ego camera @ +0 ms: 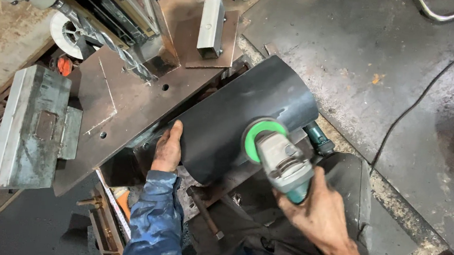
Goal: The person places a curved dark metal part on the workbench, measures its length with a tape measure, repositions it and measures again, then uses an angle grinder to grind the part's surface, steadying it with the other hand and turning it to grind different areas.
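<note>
Closest in, the right hand (320, 209) grips a green angle grinder (283, 160), its disc on the dark curved steel sheet (243, 118) lying across the workbench (123, 105), the left hand (168, 147) clasping the sheet's edge, whose surface shows no ground patch yet.

I see a dark, smooth, faintly sheened metal pipe (243, 126) at centre, a rusty matt steel tabletop (128, 111) left of it, a grinder (282, 165) with dull grey metal head and green plastic, and rough stained concrete floor (398, 75) on the right
</note>
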